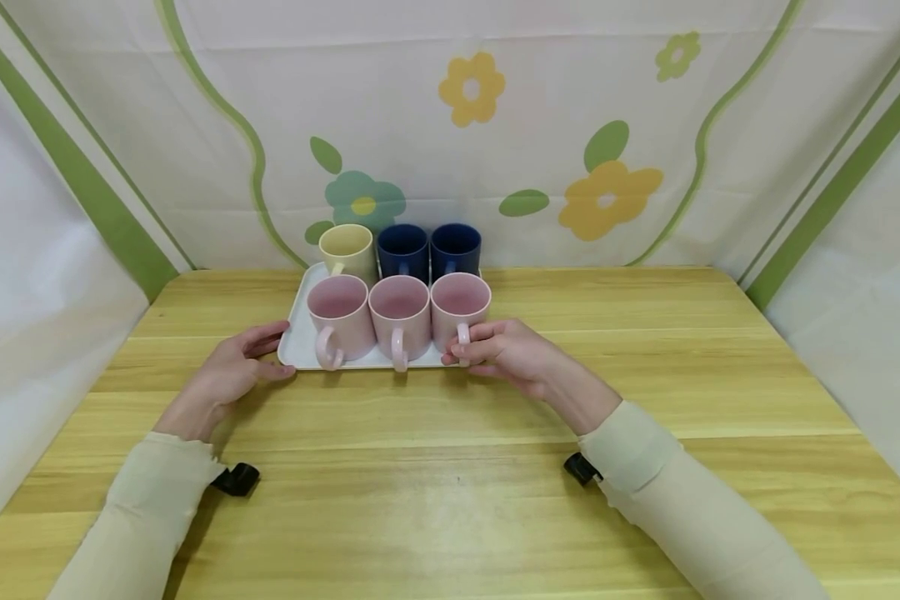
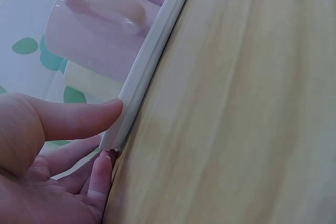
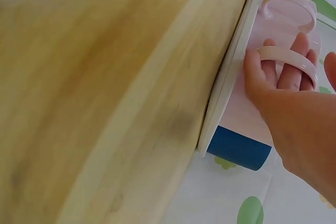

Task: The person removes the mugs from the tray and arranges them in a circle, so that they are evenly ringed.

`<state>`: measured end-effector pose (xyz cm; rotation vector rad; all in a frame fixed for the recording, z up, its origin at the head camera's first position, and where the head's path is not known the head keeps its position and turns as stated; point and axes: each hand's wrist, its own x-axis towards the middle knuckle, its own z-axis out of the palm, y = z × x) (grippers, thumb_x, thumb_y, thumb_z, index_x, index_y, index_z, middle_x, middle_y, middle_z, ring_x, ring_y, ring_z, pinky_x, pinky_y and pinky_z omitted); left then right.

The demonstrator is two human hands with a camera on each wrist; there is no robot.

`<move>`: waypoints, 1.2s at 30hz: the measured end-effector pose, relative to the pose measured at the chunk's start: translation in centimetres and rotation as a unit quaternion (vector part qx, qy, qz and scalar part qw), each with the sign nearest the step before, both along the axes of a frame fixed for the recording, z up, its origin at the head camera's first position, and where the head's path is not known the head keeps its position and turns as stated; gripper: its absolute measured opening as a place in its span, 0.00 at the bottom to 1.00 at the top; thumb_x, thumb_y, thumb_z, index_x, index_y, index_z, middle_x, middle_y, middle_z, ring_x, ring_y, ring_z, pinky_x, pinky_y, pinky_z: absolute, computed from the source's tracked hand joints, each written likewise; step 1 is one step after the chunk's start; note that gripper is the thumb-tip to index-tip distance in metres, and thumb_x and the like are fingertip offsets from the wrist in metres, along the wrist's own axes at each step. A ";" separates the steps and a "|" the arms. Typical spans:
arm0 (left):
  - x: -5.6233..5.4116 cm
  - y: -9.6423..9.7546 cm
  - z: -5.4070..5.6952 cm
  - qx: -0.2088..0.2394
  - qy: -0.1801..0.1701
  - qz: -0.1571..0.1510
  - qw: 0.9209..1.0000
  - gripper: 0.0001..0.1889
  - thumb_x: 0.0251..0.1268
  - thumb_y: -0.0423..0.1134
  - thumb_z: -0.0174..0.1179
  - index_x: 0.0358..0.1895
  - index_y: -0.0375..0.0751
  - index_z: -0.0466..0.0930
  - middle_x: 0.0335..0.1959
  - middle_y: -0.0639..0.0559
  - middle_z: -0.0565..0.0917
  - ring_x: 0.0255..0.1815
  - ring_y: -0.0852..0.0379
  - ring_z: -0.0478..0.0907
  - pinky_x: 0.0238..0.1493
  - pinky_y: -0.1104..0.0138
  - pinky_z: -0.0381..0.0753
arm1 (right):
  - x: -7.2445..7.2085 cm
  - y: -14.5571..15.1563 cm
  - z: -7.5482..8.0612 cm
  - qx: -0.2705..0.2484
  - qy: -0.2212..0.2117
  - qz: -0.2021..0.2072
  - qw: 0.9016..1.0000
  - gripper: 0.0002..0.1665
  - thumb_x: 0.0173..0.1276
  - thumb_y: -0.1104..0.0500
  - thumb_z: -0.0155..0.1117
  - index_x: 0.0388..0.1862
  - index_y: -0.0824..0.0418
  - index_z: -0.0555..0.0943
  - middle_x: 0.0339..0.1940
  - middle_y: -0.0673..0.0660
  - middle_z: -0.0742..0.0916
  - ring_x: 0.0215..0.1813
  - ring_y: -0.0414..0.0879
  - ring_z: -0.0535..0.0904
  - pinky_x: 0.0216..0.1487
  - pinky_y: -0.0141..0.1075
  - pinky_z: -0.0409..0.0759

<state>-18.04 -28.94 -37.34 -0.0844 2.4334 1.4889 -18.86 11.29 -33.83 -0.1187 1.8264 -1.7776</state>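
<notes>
Right hand [image 1: 506, 354] at the front right corner of the white tray [image 1: 297, 333], fingers [image 3: 286, 74] passed through the handle of the right pink mug [image 1: 460, 310] and curled around it. Left hand [image 1: 234, 371] at the front left corner of the tray, thumb and fingertips touching the rim, fingers relaxed and nearly straight. On the tray, three pink mugs along the front edge; behind them a cream mug [image 1: 348, 250] and two dark blue mugs [image 1: 428, 248]. Tray near the back edge of the wooden table [image 1: 645, 375].

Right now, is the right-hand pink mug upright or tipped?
Upright: the pink mug stands on the white tray, mouth up, with the right hand fingers through its handle.
</notes>
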 end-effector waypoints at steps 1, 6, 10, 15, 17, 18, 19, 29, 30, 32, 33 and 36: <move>0.0 0.0 0.0 0.000 0.001 0.000 1.000 0.47 0.70 0.31 0.68 0.87 0.41 0.50 0.84 0.32 0.62 0.84 0.37 0.58 0.79 0.49 0.60 | 0.0 0.0 0.0 -0.003 0.000 -0.002 1.000 0.16 0.77 0.65 0.64 0.58 0.73 0.83 0.43 0.51 0.92 0.55 0.45 0.88 0.78 0.54 0.72; 0.1 0.0 0.1 -0.002 0.001 -0.001 1.000 0.48 0.70 0.33 0.69 0.87 0.42 0.51 0.84 0.33 0.63 0.84 0.37 0.59 0.78 0.50 0.62 | 0.2 0.1 0.0 -0.017 0.004 -0.025 1.000 0.12 0.79 0.66 0.61 0.54 0.73 0.82 0.45 0.53 0.89 0.50 0.44 0.88 0.77 0.56 0.74; 0.1 0.1 0.2 -0.004 0.001 -0.002 1.000 0.48 0.70 0.33 0.69 0.87 0.42 0.51 0.84 0.33 0.63 0.84 0.37 0.59 0.76 0.52 0.64 | 0.5 0.4 0.2 -0.021 0.010 -0.043 0.999 0.09 0.80 0.66 0.59 0.51 0.72 0.82 0.41 0.53 0.89 0.49 0.44 0.89 0.75 0.57 0.76; 0.1 0.1 0.2 0.004 0.001 0.000 1.000 0.47 0.70 0.31 0.68 0.87 0.41 0.50 0.84 0.31 0.61 0.84 0.35 0.57 0.79 0.45 0.59 | 0.8 0.7 0.6 -0.013 0.012 -0.051 0.999 0.08 0.81 0.64 0.59 0.47 0.69 0.83 0.39 0.52 0.89 0.47 0.43 0.90 0.74 0.56 0.77; 0.1 0.1 0.2 0.006 0.000 0.002 1.000 0.47 0.70 0.30 0.67 0.87 0.40 0.50 0.84 0.31 0.60 0.85 0.35 0.56 0.80 0.43 0.58 | 0.8 0.8 0.7 -0.009 0.009 -0.050 0.999 0.09 0.81 0.63 0.60 0.47 0.69 0.84 0.39 0.52 0.90 0.46 0.43 0.90 0.74 0.55 0.77; 0.1 0.2 0.2 0.007 0.000 0.002 1.000 0.47 0.70 0.30 0.67 0.87 0.40 0.50 0.84 0.31 0.60 0.85 0.35 0.56 0.81 0.43 0.57 | 0.9 0.8 0.7 -0.006 0.008 -0.048 0.999 0.10 0.81 0.62 0.61 0.47 0.69 0.84 0.38 0.52 0.91 0.45 0.43 0.90 0.73 0.53 0.78; 0.2 0.2 0.2 0.007 0.001 0.002 1.000 0.47 0.70 0.30 0.67 0.87 0.40 0.50 0.84 0.31 0.60 0.85 0.35 0.56 0.81 0.42 0.56 | 0.8 0.8 0.7 -0.003 0.007 -0.047 0.999 0.12 0.81 0.61 0.62 0.49 0.70 0.85 0.37 0.52 0.91 0.44 0.42 0.90 0.72 0.52 0.80; 0.2 0.2 0.2 0.004 0.002 0.002 1.000 0.48 0.68 0.33 0.70 0.87 0.41 0.51 0.84 0.33 0.62 0.85 0.36 0.57 0.81 0.44 0.57 | 0.7 1.0 0.5 0.008 0.010 -0.049 0.999 0.21 0.82 0.59 0.61 0.59 0.77 0.83 0.35 0.52 0.91 0.43 0.43 0.89 0.70 0.51 0.82; 0.1 0.2 0.2 0.006 0.002 0.003 1.000 0.48 0.68 0.32 0.69 0.87 0.40 0.51 0.84 0.32 0.62 0.84 0.36 0.57 0.81 0.44 0.57 | 0.7 1.1 0.5 0.009 0.012 -0.051 0.999 0.21 0.82 0.59 0.61 0.59 0.77 0.83 0.36 0.53 0.91 0.43 0.43 0.89 0.70 0.52 0.81; 0.1 0.1 0.1 0.009 0.002 0.004 1.000 0.48 0.69 0.31 0.69 0.87 0.40 0.51 0.84 0.32 0.61 0.84 0.36 0.57 0.82 0.43 0.56 | 0.7 1.2 0.5 0.012 0.015 -0.055 0.998 0.21 0.82 0.59 0.61 0.57 0.77 0.83 0.37 0.53 0.91 0.44 0.44 0.89 0.71 0.53 0.80; 0.1 0.1 0.1 0.010 0.001 0.005 1.000 0.48 0.69 0.31 0.69 0.87 0.40 0.51 0.84 0.32 0.61 0.84 0.36 0.57 0.82 0.42 0.56 | 0.8 1.2 0.5 0.013 0.016 -0.055 0.998 0.21 0.82 0.58 0.60 0.57 0.77 0.84 0.37 0.53 0.90 0.44 0.44 0.89 0.71 0.53 0.80; 0.1 0.2 0.1 0.016 0.001 0.008 1.000 0.48 0.69 0.30 0.68 0.87 0.40 0.51 0.84 0.31 0.61 0.84 0.35 0.56 0.82 0.41 0.54 | 0.8 1.2 0.5 0.012 0.013 -0.059 0.998 0.20 0.82 0.57 0.60 0.54 0.76 0.83 0.37 0.53 0.89 0.43 0.44 0.89 0.71 0.53 0.80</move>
